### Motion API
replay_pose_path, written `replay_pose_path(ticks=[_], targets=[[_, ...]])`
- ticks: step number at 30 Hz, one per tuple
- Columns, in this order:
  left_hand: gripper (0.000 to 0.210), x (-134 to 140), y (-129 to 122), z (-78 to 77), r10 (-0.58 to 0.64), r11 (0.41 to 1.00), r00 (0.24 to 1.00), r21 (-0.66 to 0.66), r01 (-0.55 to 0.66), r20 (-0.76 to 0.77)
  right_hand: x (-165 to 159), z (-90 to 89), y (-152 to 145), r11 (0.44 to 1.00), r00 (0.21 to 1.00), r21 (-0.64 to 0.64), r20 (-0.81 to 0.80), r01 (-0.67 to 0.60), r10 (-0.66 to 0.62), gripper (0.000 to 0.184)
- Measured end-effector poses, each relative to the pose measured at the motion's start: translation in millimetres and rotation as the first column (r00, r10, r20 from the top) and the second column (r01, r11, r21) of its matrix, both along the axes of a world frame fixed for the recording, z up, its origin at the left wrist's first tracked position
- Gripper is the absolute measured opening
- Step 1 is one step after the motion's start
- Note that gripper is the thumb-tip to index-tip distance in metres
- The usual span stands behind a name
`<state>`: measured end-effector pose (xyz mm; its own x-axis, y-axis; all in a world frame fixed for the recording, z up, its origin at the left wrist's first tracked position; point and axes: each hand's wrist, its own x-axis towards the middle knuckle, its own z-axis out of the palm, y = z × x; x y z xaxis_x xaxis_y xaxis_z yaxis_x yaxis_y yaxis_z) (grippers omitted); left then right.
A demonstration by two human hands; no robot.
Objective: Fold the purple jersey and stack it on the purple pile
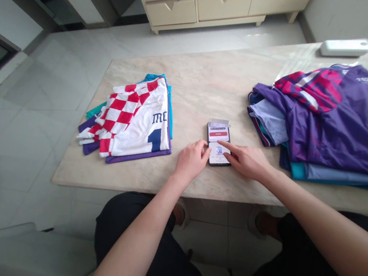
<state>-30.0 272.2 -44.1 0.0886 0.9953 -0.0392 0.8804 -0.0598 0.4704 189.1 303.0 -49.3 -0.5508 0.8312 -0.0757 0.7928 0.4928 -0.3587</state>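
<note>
The phone lies between the loosely curled left hand and pointing right hand

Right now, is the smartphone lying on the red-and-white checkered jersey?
No, the smartphone lies on the marble-patterned tabletop, to the right of that checkered jersey.

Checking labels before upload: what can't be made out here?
Head view:
Phone: text too small; fingers cover part of the screen.
Shirts under the checked shirt: mostly covered by it.
Large purple shirt: lettering too blurred; right end cut off by the picture's edge.
Cabinet: upper part cut off by the top edge.
</note>
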Motion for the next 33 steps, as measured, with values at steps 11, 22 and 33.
replay_pose_path(ticks=[11,22,33], targets=[[0.018,1,-2,1.4,-0.009,1.000,1.000,0.004,0.009,-0.002,-14,9.1,16,0.978,0.980,-0.089,0.082,0.186,-0.179,0.056],[0.017,-3,-1,3.4,-0.014,1.000,1.000,-0.004,0.014,0.026,-6,9.6,10,0.984,0.989,-0.097,0.000,0.150,-0.150,0.056],[0.017,-1,0,1.1,-0.005,1.000,1.000,0.004,0.005,0.019,-1,8.9,10,0.984,0.990,-0.147,-0.082,0.102,-0.115,0.051]])
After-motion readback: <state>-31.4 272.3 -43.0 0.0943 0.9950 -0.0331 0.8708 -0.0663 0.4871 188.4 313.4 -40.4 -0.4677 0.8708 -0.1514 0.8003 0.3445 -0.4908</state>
